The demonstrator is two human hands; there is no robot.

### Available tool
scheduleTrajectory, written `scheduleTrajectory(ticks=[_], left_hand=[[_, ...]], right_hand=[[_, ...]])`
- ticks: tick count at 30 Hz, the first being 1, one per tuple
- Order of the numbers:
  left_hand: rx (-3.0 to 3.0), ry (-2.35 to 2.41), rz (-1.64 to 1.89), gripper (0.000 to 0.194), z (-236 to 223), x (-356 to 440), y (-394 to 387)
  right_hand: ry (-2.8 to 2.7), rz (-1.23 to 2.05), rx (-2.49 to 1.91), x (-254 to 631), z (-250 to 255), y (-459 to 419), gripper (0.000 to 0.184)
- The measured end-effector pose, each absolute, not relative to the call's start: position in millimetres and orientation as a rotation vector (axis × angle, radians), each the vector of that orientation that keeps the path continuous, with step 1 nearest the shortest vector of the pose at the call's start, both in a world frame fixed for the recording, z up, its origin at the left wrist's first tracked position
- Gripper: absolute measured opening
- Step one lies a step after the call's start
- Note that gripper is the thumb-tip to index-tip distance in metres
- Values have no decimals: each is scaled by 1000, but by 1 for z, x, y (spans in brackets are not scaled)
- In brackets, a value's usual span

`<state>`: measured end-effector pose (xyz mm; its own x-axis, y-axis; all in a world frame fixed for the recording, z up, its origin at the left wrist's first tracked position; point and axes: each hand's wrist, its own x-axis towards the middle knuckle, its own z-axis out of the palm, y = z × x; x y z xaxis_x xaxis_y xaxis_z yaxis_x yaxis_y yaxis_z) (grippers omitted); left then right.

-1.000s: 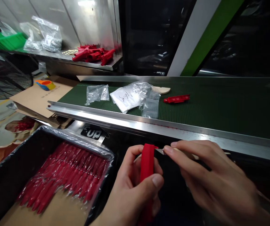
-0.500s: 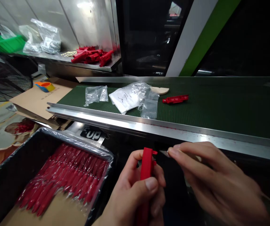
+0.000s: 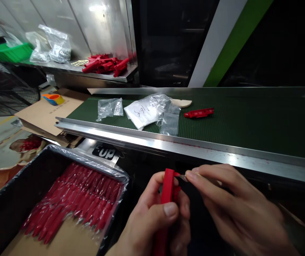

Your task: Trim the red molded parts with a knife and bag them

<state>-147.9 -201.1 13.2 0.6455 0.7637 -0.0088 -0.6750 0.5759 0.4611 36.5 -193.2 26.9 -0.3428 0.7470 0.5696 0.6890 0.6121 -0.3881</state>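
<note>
My left hand is wrapped round a long red plastic part, held upright with small tabs sticking out on its right side. Between the thumb and fingers of my right hand is a small knife, of which mainly the pointed metal blade shows. The blade's tip is at the upper tab of the red part; whether it touches cannot be made out. Beyond the hands, a similar red part lies on the green conveyor belt.
A dark bin holds rows of bagged red pieces at lower left. Plastic bags and a cream-coloured piece lie on the belt, behind its metal edge. More red parts are piled on a steel shelf. A fan stands far left.
My right hand has moved slightly left, bringing the knife's blade up to the red part's tab. My left hand keeps its hold, the part turned slightly.
</note>
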Motion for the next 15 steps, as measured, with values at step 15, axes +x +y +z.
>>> scheduleTrajectory(ticks=[15], left_hand=[[311, 304, 682, 44, 13, -158, -200]], right_hand=[[-2129, 72, -1048, 47, 29, -198, 47]])
